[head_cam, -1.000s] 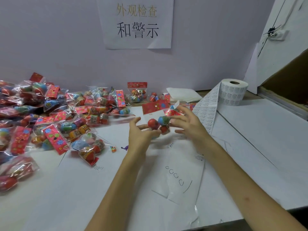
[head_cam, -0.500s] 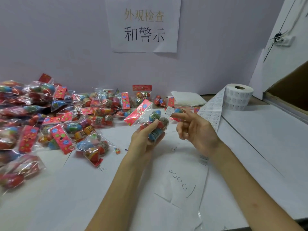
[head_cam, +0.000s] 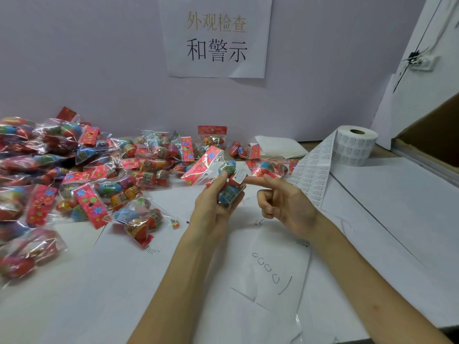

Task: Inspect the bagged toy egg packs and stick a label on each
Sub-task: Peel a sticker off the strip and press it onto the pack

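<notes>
Over the middle of the table [head_cam: 397,219] the left hand [head_cam: 213,207] grips a bagged egg pack [head_cam: 211,165], its red header tilted up to the left; the right hand [head_cam: 285,204] lays its straight index finger [head_cam: 255,180] against a small white label [head_cam: 240,175] on the bag, other fingers curled; more packs [head_cam: 74,170] lie heaped along the left edge; a label roll [head_cam: 355,147] stands near the back right corner, its strip [head_cam: 313,175] trailing forward.

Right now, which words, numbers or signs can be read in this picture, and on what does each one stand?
"外观检查": pale gold, upper line of the wall sheet.
"和警示": black, lower line of that sheet.
"0000/": loose pen marks, roughly so, on the white paper lying flat.
The small label at the held egg pack: a warning triangle shows; its text is too small.
The label roll: print too small to read.
</notes>
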Available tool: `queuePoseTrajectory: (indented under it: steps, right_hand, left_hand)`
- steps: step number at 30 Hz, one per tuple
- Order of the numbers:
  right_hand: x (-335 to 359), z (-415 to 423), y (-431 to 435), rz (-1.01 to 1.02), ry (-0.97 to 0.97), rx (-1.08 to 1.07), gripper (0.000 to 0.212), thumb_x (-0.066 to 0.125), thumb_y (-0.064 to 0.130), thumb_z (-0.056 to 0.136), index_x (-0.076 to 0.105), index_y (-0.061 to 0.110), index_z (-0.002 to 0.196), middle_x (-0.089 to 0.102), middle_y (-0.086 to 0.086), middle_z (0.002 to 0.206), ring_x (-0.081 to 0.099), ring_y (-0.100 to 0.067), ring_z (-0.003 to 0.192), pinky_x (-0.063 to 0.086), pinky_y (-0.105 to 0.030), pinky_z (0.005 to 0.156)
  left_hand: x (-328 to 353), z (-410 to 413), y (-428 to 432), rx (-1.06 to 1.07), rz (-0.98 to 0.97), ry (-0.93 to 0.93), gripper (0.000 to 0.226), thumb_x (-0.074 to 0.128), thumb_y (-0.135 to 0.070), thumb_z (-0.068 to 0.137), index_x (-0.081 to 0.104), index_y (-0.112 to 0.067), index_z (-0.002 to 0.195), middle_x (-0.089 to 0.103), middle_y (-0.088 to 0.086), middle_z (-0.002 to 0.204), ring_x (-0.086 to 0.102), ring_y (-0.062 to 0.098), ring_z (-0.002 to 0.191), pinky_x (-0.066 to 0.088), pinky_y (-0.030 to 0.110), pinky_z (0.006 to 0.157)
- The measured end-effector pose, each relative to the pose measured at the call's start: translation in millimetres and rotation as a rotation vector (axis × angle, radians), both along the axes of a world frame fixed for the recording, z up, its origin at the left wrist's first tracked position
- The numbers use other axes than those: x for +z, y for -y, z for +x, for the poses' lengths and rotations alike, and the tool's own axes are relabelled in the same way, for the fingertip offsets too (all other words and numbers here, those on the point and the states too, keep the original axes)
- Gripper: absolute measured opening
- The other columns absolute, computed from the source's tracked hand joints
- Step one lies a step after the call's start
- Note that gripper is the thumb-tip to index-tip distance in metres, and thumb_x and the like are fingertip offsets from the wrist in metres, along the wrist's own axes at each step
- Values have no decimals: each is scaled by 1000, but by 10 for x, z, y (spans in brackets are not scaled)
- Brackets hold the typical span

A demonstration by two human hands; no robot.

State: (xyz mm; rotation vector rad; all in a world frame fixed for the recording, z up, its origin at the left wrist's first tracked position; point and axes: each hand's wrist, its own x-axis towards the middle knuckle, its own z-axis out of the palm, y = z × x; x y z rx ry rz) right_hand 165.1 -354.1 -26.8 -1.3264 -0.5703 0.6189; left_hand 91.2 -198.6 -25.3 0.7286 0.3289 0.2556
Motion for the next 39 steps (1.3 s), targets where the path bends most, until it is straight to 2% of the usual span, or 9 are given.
queuePoseTrajectory:
  steps: [4,13,27,30,33,37,39]
  right_hand:
    - [8,4,1,-3,1,11,45,50,47,94,74,22,123,42,-2,58,38,-10,52,39,-23,53]
    - [25,-8,3,-13,41,24,42,49,45,94,75,26,120,42,-2,59,33,-11,54,36,-24,54]
    - [43,-34,5,-14,72,36,43,50,42,92,75,23,122,41,-3,60,29,-13,56,36,-23,55]
    - [40,-42,6,-33,97,69,43,48,43,94,74,25,124,41,-3,60,31,-13,57,35,-24,55]
    - [50,-61,-7,-56,128,81,42,47,42,95,73,26,125,42,-4,61,29,-15,58,35,-26,56]
    - [44,-48,-7,-99,174,38,35,45,31,105,72,25,125,44,-5,63,35,-13,57,36,-26,55]
    - [21,-30,-14,-129,213,-4,34,43,24,107,73,25,124,47,-5,61,39,-11,55,36,-24,52]
  left_hand:
    - [13,-15,3,-5,-9,-6,42,68,-14,95,60,-4,135,67,19,130,69,30,113,63,30,76]
    - [-1,6,7,-2,18,-5,43,70,-4,92,60,-2,133,69,18,127,69,30,116,62,32,86]
    - [-39,54,1,102,129,-25,29,70,-3,92,65,-3,121,73,16,118,71,26,106,62,27,71]
    - [-54,65,1,142,149,-33,19,70,-3,92,68,-7,111,74,15,114,72,25,101,64,29,74]
    - [-69,76,-1,183,171,-51,20,71,-3,92,68,-7,112,74,14,112,73,24,98,64,31,78]
    - [-87,89,-10,234,175,-73,14,75,-2,88,69,-8,98,74,12,103,73,25,93,63,27,69]
    - [-101,95,8,249,198,-81,14,76,-1,87,69,-6,97,74,14,103,73,26,93,63,28,70]
